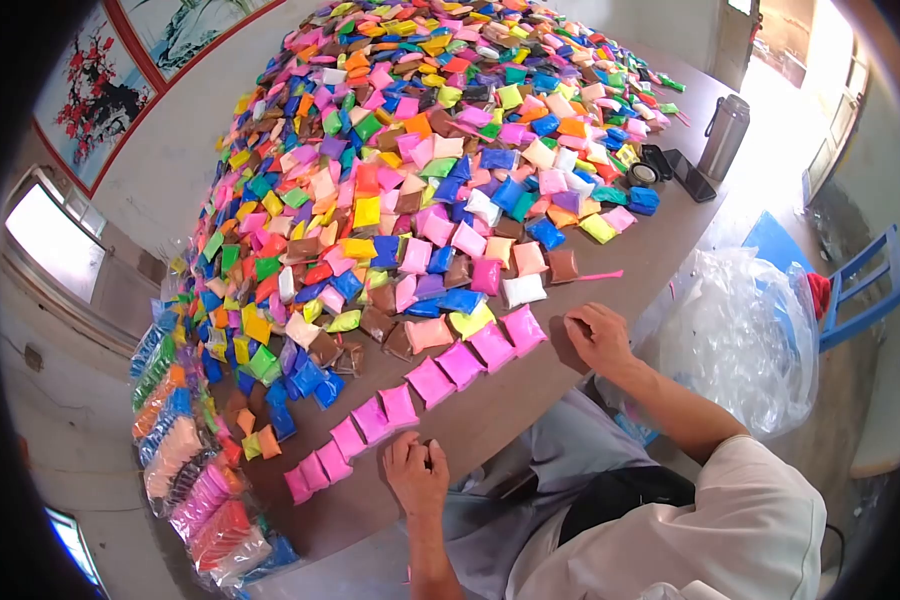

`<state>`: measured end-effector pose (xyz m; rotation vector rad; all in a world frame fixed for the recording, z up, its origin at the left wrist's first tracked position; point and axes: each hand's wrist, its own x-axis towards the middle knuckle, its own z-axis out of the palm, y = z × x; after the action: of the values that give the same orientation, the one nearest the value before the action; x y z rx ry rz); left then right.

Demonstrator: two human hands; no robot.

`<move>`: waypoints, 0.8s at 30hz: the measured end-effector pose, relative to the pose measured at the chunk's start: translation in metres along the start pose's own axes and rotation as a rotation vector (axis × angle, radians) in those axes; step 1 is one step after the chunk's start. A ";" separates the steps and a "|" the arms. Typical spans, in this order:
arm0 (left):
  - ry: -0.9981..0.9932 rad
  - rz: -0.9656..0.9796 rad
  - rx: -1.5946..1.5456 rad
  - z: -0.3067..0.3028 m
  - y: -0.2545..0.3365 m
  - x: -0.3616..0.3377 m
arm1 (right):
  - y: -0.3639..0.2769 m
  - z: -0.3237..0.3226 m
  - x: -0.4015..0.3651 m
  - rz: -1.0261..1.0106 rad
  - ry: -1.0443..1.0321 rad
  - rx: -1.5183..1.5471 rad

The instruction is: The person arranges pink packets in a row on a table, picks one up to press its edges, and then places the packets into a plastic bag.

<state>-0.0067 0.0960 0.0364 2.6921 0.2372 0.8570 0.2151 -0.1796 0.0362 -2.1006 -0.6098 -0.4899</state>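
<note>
A slanting row of several pink packets [431, 382] lies on the brown table [370, 495]. My left hand [415, 470] rests on the table just below the middle of this row, fingers loosely curled in, with nothing seen in it. Beyond the row's upper right end, my right hand [598, 337] lies on the table, also loosely closed and with nothing visible in its fingers. Behind the row, a big heap of small packets [370, 210] in many colours covers much of the table. A white packet [524, 290] is at the heap's near edge.
Clear bags of sorted packets [205, 500] line the left edge. A steel flask [723, 138] and a black phone [688, 175] stand and lie at the upper right. A large clear plastic bag [735, 340] and a blue chair [865, 290] are at the right.
</note>
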 end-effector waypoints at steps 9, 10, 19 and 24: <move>-0.033 -0.050 -0.013 -0.001 0.003 0.000 | -0.024 0.003 0.050 0.014 -0.035 0.053; -0.031 -0.047 -0.011 -0.001 0.003 0.001 | -0.027 0.004 0.062 -0.020 -0.037 0.045; -0.072 -0.068 0.014 -0.003 0.004 0.002 | -0.001 0.080 0.184 -0.278 -0.085 -0.088; -0.097 -0.063 0.056 0.000 0.003 0.003 | 0.004 0.135 0.277 -0.423 -0.038 -0.178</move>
<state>-0.0043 0.0940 0.0393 2.7533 0.3267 0.7099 0.4559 -0.0023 0.1116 -2.1534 -1.0762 -0.7642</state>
